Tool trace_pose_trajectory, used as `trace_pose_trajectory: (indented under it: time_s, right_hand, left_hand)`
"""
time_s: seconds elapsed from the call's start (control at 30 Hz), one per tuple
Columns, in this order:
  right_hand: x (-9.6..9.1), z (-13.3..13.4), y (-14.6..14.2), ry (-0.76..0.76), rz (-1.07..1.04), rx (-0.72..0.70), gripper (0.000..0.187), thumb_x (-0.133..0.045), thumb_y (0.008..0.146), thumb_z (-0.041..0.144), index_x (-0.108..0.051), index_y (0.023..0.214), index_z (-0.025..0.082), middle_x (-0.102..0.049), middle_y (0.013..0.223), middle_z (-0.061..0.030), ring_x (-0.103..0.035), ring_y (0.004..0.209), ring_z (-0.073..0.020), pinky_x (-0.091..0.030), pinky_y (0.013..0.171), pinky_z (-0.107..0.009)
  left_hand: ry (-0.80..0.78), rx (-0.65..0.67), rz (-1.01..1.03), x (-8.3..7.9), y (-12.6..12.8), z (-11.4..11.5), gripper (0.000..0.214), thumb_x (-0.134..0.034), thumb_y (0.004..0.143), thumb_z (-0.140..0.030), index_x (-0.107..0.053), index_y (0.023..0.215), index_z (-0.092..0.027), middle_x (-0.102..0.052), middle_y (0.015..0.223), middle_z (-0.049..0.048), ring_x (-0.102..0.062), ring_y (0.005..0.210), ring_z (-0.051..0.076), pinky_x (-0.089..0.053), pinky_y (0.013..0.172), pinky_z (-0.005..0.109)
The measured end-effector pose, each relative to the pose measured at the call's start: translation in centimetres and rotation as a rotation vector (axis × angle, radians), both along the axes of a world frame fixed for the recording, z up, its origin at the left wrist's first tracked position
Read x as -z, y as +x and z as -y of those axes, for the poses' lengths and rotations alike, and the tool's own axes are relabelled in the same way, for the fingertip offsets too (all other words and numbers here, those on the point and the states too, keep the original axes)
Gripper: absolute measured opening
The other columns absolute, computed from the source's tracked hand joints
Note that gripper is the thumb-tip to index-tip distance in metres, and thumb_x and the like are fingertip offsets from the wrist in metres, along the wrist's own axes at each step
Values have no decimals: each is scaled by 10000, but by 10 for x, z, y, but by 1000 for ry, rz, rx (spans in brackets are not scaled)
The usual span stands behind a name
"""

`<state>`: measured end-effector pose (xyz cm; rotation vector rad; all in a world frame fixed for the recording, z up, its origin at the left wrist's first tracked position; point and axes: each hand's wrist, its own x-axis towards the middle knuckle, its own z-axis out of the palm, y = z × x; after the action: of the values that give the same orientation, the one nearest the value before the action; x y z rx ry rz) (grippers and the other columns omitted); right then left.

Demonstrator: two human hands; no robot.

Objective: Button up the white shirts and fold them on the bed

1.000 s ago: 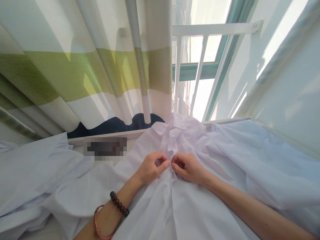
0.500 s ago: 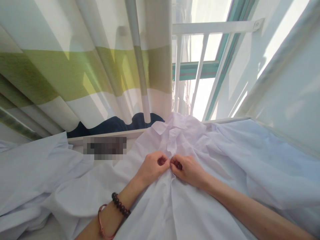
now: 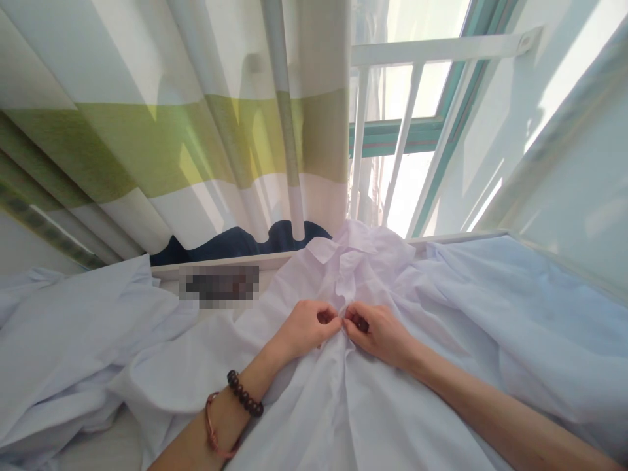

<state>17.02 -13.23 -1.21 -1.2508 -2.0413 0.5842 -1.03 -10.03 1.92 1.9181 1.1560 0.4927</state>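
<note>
A white collared shirt lies spread in front of me, its collar at the far end by the window. My left hand pinches the shirt's front edge just below the collar, fingers curled closed. My right hand pinches the facing edge, and the fingertips of both hands meet at the placket. A dark bead bracelet and a reddish band sit on my left wrist.
More white cloth lies bunched at the left and another spread at the right. A striped green, white and navy curtain hangs behind. A white window rail and a pale wall bound the far right.
Both hands stay pinched together at the shirt front, shifted slightly toward the collar. The view has shifted a little to the left, so everything sits further right.
</note>
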Motion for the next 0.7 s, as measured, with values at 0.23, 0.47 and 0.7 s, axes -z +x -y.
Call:
trace_pose_trajectory:
  time_s: [0.23,0.47,0.7]
  right_hand:
    - [-2,-1,1,36,25,-20,109,-505,866,235,-547,769,208,-577,607,29,-475,525,-107,-362,548,-231]
    - [-2,-2,3,33,11,-54,106,-503,869,233,-541,776,201,-562,595,36,-456,518,-100,-337,531,-224]
    - [-4,-3,4,-24,-37,-83,116,-501,876,230,-531,768,201,-547,575,47,-425,499,-95,-327,522,-233]
  left_hand:
    - [-76,-73,47,2,1,1,226,-587,752,-325,-697,707,-133,-588,565,-18,-495,436,101,-365,420,205]
    - [-93,-94,72,4,1,0,228,-583,740,-323,-695,700,-129,-567,549,-25,-487,453,99,-374,446,205]
    - [-141,-73,116,4,0,-2,193,-590,720,-306,-670,675,-136,-535,546,-34,-461,472,96,-363,452,207]
